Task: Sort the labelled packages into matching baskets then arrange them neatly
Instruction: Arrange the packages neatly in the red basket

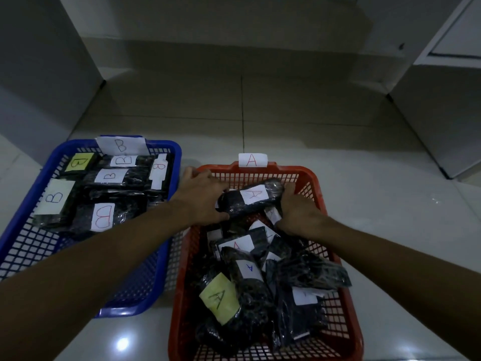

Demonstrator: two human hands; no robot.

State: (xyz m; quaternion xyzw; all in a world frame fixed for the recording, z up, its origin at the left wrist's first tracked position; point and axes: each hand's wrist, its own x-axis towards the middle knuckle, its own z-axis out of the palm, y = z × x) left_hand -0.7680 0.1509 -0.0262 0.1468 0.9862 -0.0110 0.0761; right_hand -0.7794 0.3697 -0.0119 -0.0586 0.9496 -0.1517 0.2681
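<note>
Currently both hands, left hand (pixel 201 195) and right hand (pixel 299 212), grip one A-labelled package (pixel 251 198) by its ends over the red basket (pixel 316 183); B packages (pixel 114 178) sit in the blue basket (pixel 26 246).

1. The floor (pixel 286 121) was pale glossy tile with dark grout lines; a light glare (pixel 122 343) shone near the bottom edge;
2. White cabinets (pixel 442 113) stood right; a grey wall (pixel 39 61) rose left.
</note>
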